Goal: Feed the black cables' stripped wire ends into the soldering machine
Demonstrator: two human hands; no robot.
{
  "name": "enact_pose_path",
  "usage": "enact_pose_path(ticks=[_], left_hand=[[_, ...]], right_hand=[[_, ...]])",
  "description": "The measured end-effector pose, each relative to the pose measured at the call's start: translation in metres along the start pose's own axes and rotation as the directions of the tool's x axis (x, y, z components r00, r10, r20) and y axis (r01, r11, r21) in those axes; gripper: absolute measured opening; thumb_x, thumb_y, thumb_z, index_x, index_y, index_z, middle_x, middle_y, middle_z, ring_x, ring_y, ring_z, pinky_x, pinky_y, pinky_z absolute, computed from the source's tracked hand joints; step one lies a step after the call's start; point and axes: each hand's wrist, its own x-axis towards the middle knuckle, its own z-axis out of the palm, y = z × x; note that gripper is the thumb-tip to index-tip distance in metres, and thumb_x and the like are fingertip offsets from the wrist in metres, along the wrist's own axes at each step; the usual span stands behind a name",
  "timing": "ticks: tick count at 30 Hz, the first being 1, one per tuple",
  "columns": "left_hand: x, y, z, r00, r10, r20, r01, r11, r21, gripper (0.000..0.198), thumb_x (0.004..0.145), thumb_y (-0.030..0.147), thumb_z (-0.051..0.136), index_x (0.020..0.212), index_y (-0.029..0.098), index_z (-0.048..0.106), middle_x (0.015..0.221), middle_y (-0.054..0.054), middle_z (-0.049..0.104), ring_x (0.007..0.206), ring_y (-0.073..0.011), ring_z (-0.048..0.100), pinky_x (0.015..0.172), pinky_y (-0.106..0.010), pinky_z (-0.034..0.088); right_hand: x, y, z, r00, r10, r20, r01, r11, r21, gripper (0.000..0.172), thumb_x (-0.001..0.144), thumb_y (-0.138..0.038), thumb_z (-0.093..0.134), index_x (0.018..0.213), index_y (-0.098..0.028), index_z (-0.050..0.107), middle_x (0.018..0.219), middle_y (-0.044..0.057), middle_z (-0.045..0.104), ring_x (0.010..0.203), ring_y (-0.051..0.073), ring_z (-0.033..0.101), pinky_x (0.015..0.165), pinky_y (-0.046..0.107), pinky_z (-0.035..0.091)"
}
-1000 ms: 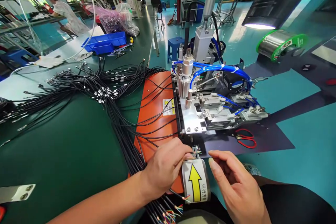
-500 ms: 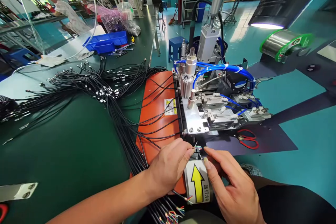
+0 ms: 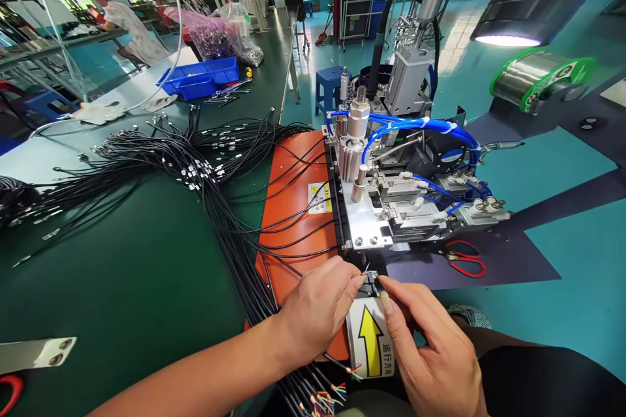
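My left hand (image 3: 317, 303) is closed in a pinch on the stripped end of a black cable, whose thin coloured wires (image 3: 372, 273) fan out past the fingertips. These wires lie over a small black fixture (image 3: 368, 287) at the front of the machine. My right hand (image 3: 433, 339) is at the fixture's right side, index fingertip by the wire ends and thumb a little apart from it; its other fingers are curled and partly hidden. Below the fixture is a white label with a yellow arrow (image 3: 370, 342). Several stripped cable ends (image 3: 323, 397) hang under my left forearm.
The metal machine (image 3: 362, 208) with blue air tubes stands ahead, beside an orange cover (image 3: 293, 208) crossed by cables. Cable bundles (image 3: 200, 172) lie on the green mat. Red-handled scissors (image 3: 467, 259), a solder spool (image 3: 538, 78) and a lamp (image 3: 518, 6) are right. Two people sit far left.
The machine's rear cylinder and the black handle beside it have shifted right. My right index fingertip is slightly closer to the wire ends. My left hand keeps its pinch.
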Motion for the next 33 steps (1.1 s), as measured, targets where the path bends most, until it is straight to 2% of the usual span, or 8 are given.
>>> enact_pose_path(ticks=[9, 14, 18, 23, 29, 33], left_hand=[[0.001, 0.001, 0.0, 1.0, -0.021, -0.005, 0.021, 1.0, -0.008, 0.026, 0.105, 0.025, 0.04, 0.092, 0.016, 0.061, 0.082, -0.003, 0.059, 0.073, -0.0126, 0.053, 0.066, -0.025, 0.042], [-0.001, 0.003, -0.001, 1.0, 0.025, -0.01, -0.025, 1.0, 0.009, 0.024, 0.104, 0.024, 0.041, 0.095, 0.016, 0.061, 0.083, -0.003, 0.058, 0.074, -0.0125, 0.053, 0.067, -0.025, 0.043], [-0.005, 0.014, -0.004, 0.998, 0.06, -0.013, -0.059, 0.998, 0.014, 0.024, 0.104, 0.022, 0.041, 0.095, 0.014, 0.062, 0.08, -0.003, 0.056, 0.071, -0.0119, 0.051, 0.065, -0.024, 0.043], [-0.008, 0.025, -0.004, 1.0, 0.021, -0.021, -0.022, 0.999, -0.035, 0.026, 0.105, 0.024, 0.04, 0.093, 0.015, 0.063, 0.08, -0.003, 0.055, 0.07, -0.012, 0.052, 0.063, -0.023, 0.043], [-0.006, 0.025, 0.0, 0.998, -0.067, -0.014, 0.064, 0.989, -0.13, 0.026, 0.104, 0.024, 0.042, 0.09, 0.017, 0.063, 0.081, -0.003, 0.06, 0.077, -0.0131, 0.057, 0.068, -0.023, 0.046], [-0.004, 0.023, -0.006, 0.998, -0.065, 0.027, 0.068, 0.985, -0.157, 0.015, 0.1, 0.022, 0.05, 0.099, 0.017, 0.065, 0.087, -0.003, 0.063, 0.08, -0.0129, 0.059, 0.071, -0.022, 0.047]], right_hand=[[0.001, -0.001, 0.004, 1.0, -0.013, 0.011, 0.013, 1.0, 0.016, 0.032, 0.097, -0.014, 0.053, 0.127, -0.017, 0.064, 0.105, 0.011, 0.068, 0.097, 0.02, 0.069, 0.086, 0.028, 0.058], [0.007, -0.007, 0.007, 0.999, 0.011, -0.033, -0.01, 0.999, 0.034, 0.022, 0.097, -0.015, 0.053, 0.114, -0.017, 0.068, 0.095, 0.008, 0.068, 0.085, 0.017, 0.068, 0.076, 0.026, 0.057], [0.007, -0.008, 0.004, 0.999, 0.017, -0.036, -0.015, 0.998, 0.063, 0.013, 0.095, -0.013, 0.058, 0.104, -0.018, 0.067, 0.088, 0.006, 0.066, 0.075, 0.014, 0.065, 0.067, 0.023, 0.054], [0.001, -0.008, 0.002, 0.999, -0.014, -0.039, 0.016, 0.997, 0.07, 0.014, 0.093, -0.01, 0.06, 0.103, -0.018, 0.066, 0.089, 0.006, 0.066, 0.078, 0.015, 0.065, 0.069, 0.024, 0.054], [-0.002, -0.004, 0.01, 0.999, -0.027, -0.031, 0.027, 0.999, 0.021, 0.014, 0.093, -0.01, 0.059, 0.102, -0.018, 0.066, 0.084, 0.005, 0.065, 0.073, 0.015, 0.063, 0.068, 0.026, 0.052], [0.0, 0.0, 0.003, 1.0, 0.009, 0.0, -0.008, 0.997, 0.074, 0.012, 0.094, -0.012, 0.06, 0.099, -0.019, 0.067, 0.084, 0.004, 0.064, 0.073, 0.014, 0.062, 0.066, 0.024, 0.051]])
